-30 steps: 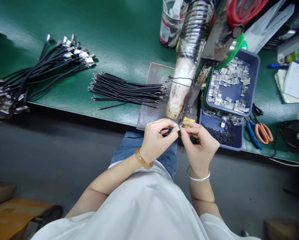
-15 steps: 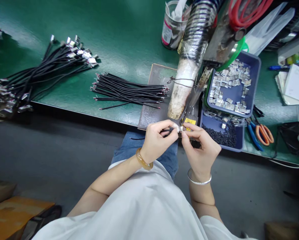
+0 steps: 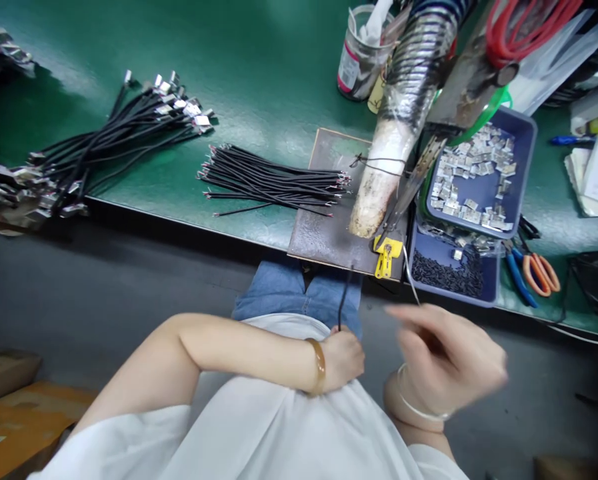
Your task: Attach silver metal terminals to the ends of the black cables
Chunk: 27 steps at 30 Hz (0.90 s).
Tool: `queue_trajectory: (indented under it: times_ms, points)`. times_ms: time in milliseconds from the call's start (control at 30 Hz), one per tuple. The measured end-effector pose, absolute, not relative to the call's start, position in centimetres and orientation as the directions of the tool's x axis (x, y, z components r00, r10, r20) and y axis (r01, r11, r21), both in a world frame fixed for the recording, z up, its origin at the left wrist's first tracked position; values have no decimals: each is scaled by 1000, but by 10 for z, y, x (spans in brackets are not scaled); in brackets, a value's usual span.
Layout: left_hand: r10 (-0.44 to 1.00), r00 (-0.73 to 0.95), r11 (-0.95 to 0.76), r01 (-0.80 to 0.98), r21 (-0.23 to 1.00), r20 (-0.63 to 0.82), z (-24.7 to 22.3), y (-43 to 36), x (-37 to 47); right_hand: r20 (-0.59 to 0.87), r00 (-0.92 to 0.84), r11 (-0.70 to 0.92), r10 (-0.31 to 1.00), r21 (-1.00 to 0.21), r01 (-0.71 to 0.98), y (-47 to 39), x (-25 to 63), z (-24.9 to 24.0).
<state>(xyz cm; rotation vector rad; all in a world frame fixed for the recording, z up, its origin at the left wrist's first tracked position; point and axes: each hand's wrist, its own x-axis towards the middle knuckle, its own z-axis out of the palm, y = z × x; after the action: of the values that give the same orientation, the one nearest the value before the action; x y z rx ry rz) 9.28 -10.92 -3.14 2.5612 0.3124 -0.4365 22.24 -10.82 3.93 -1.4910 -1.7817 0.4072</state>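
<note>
Cable work at a green workbench. A flexible duct slants down over a dark board at the bench's front edge. On the left lies a heap of black cables tipped with metal connectors; on the right stands a blue tray of metal connector shells; between them is a bundle of cables with exposed wire ends. The right hand is raised below the bench edge, thumb and forefinger apparently parted (blur prevents telling whether anything is held). The left hand is closed around a single black cable. The step in hand is judged to be the handling of this one piece; the next move seems to call for a steady left grip and free right fingertips. The single black cable rises from the top of the left hand towards the board, apart from the right hand; its upper end is too blurred to identify.
</note>
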Motion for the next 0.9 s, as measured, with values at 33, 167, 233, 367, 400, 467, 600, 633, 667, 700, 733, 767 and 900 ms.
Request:
queue_trajectory:
  times_ms: [33,167,233,367,400,467,600,633,667,700,733,767,900]
  points:
    - [136,917,-848,303,435,-374,-34,-112,97,336,-26,254,942,-659,708,-101,216,37]
    - [114,917,-875,275,399,-382,-36,-114,101,268,23,183,963,-716,673,-82,206,29]
    - [101,919,-882,260,392,-382,-35,-113,98,229,43,156,973,-777,610,-79,206,27]
    - [94,921,-887,251,388,-379,-37,-116,95,167,72,107,983,-849,517,-75,203,23]
    - [92,922,-886,249,392,-377,-37,-117,95,152,70,96,986,-859,502,-74,201,22]
    - [85,922,-882,245,402,-377,-36,-117,96,126,76,75,989,-876,476,-73,198,18]
    - [96,975,-883,176,436,-200,-24,-106,88,109,125,41,986,-891,453,-76,198,18]
    - [118,990,-877,141,459,-79,-20,-101,82,112,134,39,985,-888,458,-78,199,20]
    - [154,986,-861,101,498,67,-15,-94,75,117,140,39,983,-883,468,-81,201,22]
    - [230,953,-827,85,556,198,-10,-87,67,125,149,39,981,-878,478,-83,202,25]
    - [355,887,-767,96,634,296,-6,-80,57,134,160,41,978,-874,485,-85,202,27]
    - [518,778,-674,116,729,355,-4,-73,48,149,175,46,973,-872,488,-87,202,28]
    - [922,306,-275,91,957,236,-4,-52,24,212,232,80,949,-877,474,-91,194,24]
